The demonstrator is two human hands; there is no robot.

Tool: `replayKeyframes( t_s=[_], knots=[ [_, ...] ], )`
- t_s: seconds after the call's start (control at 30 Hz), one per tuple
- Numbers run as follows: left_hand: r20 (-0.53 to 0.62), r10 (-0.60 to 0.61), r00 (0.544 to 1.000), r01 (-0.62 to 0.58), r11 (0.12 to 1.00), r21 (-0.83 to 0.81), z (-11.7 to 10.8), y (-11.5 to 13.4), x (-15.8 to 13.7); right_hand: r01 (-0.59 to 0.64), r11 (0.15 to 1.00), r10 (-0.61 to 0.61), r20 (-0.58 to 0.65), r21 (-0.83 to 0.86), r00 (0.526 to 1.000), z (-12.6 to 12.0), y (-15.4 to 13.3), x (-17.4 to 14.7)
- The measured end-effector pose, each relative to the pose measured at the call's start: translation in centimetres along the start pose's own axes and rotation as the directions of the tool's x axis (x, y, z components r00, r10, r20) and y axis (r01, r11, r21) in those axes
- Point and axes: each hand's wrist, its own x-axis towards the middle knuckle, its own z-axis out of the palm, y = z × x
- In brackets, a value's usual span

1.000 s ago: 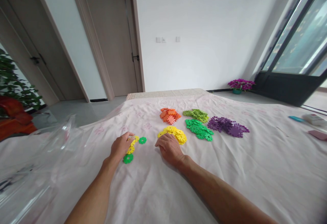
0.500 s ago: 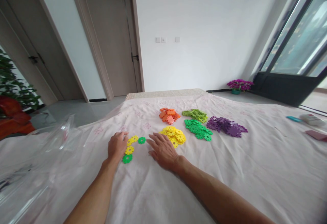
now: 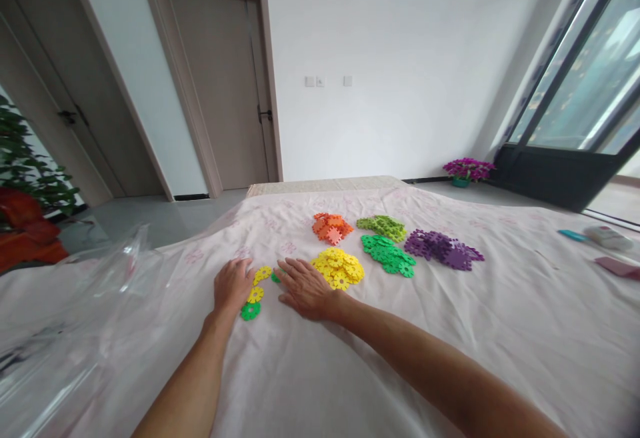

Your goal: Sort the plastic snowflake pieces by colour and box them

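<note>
My left hand (image 3: 233, 286) rests on the cloth, fingers loosely bent and apart, beside a short curve of notched plastic discs. Against its fingertips lie yellow discs (image 3: 262, 273), the hand partly covering them. Below these come another yellow disc (image 3: 256, 295) and a green disc (image 3: 251, 311) nearest me. My right hand (image 3: 306, 289) lies palm down with fingers spread, over a second green disc (image 3: 275, 278) that shows only at its edge. Just right of that hand sits a heap of yellow discs (image 3: 340, 270).
Farther back are piles of orange pieces (image 3: 332, 228), light green pieces (image 3: 383, 226), green discs (image 3: 389, 255) and purple pieces (image 3: 444, 249). Clear plastic bags (image 3: 100, 291) lie at left. A blue item (image 3: 574, 235) and a pink item (image 3: 617, 267) lie at far right.
My right hand has shifted left, from beside the far green disc to over it, covering most of it. My left hand stays almost in place.
</note>
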Motion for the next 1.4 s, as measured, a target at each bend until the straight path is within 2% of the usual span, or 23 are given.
replayKeyframes(
  t_s=[0.2, 0.4, 0.57, 0.67, 0.73, 0.77, 0.83, 0.93, 1.07, 1.13, 1.2, 1.27, 1.3, 1.4],
  knots=[
    [0.010, -0.005, 1.000, 0.005, 1.000, -0.005, 0.3, -0.3, 0.2, -0.031, 0.999, 0.029, -0.052, -0.038, 0.998, 0.7, -0.5, 2.2],
    [0.020, -0.023, 1.000, 0.023, 1.000, -0.012, 0.0, -0.1, 0.0, -0.023, 0.993, 0.014, -0.078, -0.112, 0.997, 0.9, -1.4, 1.9],
    [0.040, -0.036, 0.999, 0.037, 0.999, -0.015, -0.2, 0.0, 0.1, -0.047, 0.999, 0.042, -0.231, -0.016, 0.972, 0.2, -1.4, 0.5],
    [0.062, -0.055, 0.997, 0.056, 0.998, -0.018, -0.3, 0.0, 0.2, -0.062, 0.997, 0.075, -0.370, 0.045, 0.926, -1.2, -0.3, -0.2],
    [0.071, -0.058, 0.996, 0.060, 0.998, -0.032, -0.3, 0.0, 0.1, -0.176, 0.979, 0.204, -0.477, 0.103, 0.855, -2.4, 1.4, -0.7],
    [0.072, -0.052, 0.996, 0.055, 0.998, -0.039, -0.3, -0.1, 0.1, -0.255, 0.957, 0.290, -0.525, 0.140, 0.800, -3.0, 2.5, -1.1],
    [0.069, -0.036, 0.997, 0.039, 0.998, -0.049, -0.3, -0.1, 0.1, -0.417, 0.883, 0.459, -0.580, 0.216, 0.673, -4.3, 5.2, -2.2],
    [0.061, -0.031, 0.998, 0.034, 0.998, -0.051, -0.4, -0.1, 0.1, -0.654, 0.709, 0.655, -0.590, 0.264, 0.472, -5.6, 9.4, -4.7],
    [0.049, -0.023, 0.999, 0.025, 0.999, -0.037, -0.4, 0.0, 0.1, -0.825, 0.491, 0.775, -0.573, 0.281, 0.267, -6.2, 13.3, -8.4],
    [0.042, -0.013, 0.999, 0.014, 1.000, -0.025, -0.4, 0.0, 0.1, -0.870, 0.408, 0.797, -0.572, 0.275, 0.193, -6.2, 14.1, -9.5],
    [0.039, -0.011, 0.999, 0.011, 1.000, -0.021, -0.4, 0.1, 0.1, -0.890, 0.372, 0.787, -0.597, 0.265, 0.151, -6.2, 14.3, -9.9],
    [0.041, -0.015, 0.999, 0.016, 1.000, -0.026, -0.4, 0.1, 0.1, -0.877, 0.412, 0.753, -0.634, 0.246, 0.176, -6.2, 13.9, -9.5],
    [0.041, -0.020, 0.999, 0.021, 0.999, -0.030, -0.5, 0.1, 0.1, -0.858, 0.458, 0.732, -0.646, 0.231, 0.217, -6.2, 13.4, -9.1],
    [0.042, -0.060, 0.997, 0.061, 0.998, -0.023, -0.9, 0.3, 0.0, -0.751, 0.637, 0.648, -0.649, 0.175, 0.399, -6.1, 11.5, -7.1]
  ],
)
